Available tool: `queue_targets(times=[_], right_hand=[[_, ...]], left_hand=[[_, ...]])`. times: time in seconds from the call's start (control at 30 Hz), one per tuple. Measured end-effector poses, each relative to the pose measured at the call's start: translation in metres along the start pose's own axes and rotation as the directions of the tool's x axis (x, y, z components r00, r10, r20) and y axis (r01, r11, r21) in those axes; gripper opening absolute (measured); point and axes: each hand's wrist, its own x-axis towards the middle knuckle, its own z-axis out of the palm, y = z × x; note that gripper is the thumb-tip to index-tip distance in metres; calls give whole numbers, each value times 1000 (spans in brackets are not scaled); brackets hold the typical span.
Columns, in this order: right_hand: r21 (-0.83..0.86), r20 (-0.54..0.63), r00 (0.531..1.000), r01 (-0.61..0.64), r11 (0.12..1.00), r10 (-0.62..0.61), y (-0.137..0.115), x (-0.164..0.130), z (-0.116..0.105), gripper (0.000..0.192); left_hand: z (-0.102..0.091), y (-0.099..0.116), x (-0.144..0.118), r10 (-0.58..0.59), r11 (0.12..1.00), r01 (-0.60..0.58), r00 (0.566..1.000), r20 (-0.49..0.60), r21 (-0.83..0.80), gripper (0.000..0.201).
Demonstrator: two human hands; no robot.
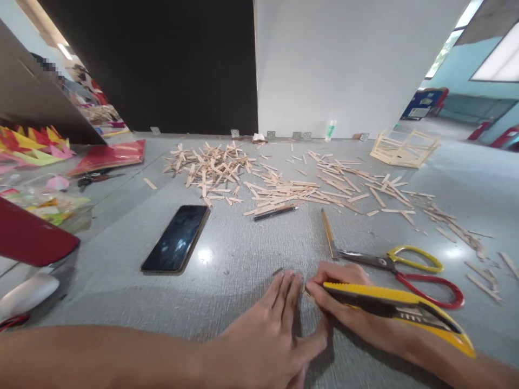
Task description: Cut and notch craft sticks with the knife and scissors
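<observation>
The left hand (270, 324) lies flat on the grey table (227, 259) at the near edge, palm down, fingers together and stretched far-right, with the forearm coming in low from the left. Its fingertips press down just where the knife tip meets the surface; whatever small piece sits beneath them is hidden. The right hand (348, 305) comes in from the near right, closed around a yellow utility knife (397, 310), whose body runs back along the wrist while its tip points left, touching the left fingertips. The two hands meet at that spot.

Just beyond the right hand lie scissors (405, 267) with one yellow and one red loop, blades pointing left, and a thin yellow-handled tool (327, 233) lying near-to-far beside them. A black phone (176, 237) rests face up to the far left of the hands, with bare table between. Farther off, a wide scatter of wooden sticks (279, 186) crosses the table, with a dark pen (275, 212) at its near edge and a stick frame (405, 147) at the far right. Coloured paper (36, 146) crowds the left edge. Open surface surrounds the hands on the left and far sides.
</observation>
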Motion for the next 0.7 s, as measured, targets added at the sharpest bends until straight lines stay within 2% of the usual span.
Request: queue_targets(times=[0.2,0.5,0.7], right_hand=[[-49,-33,998,51,998,-52,-7,2,1,42],[-79,11,997,79,994,-78,0,0,1,44],[-64,34,997,73,995,-71,2,-1,-1,45]], left_hand=[[1,2,-1,7,1000,-6,1000,21,-25,78],[-1,2,-2,-14,999,14,1000,9,-45,71],[4,3,-3,-38,998,38,999,5,-45,78]])
